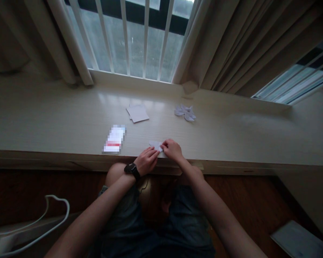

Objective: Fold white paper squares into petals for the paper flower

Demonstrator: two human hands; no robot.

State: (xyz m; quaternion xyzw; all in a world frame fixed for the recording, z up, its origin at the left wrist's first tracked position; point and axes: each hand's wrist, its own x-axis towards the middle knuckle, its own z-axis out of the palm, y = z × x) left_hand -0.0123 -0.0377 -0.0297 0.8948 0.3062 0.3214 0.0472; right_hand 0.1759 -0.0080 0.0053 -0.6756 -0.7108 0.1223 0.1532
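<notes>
Two legs in denim shorts (123,218) are set before a pale ledge (231,132), near whose front edge a small folded white paper (155,145) is held. Its near side is covered by the left hand (146,160), a dark watch (131,169) at the wrist, the fingers laid out close together; whether the thumb is gripping underneath cannot be told. Its right corner is pinched by the right hand (172,149) between thumb and curled fingers. For a clean crease, the paper is best kept flat against the ledge, with its edges lined up before pressure is run along the fold. Just beyond, to the left, a phone-like rectangle (114,139) (its face blurred into blocks) is laid; farther back, square white sheets (138,113) are stacked slightly askew, with a petalled white paper piece (188,116) placed to their right. The ledge is backed by drawn-aside curtains (218,46) and a barred window (136,46). Fold lines are partly hidden under the fingers; a curved white frame (68,208) at lower left and a pale flat object (298,236) at lower right are cut off.
</notes>
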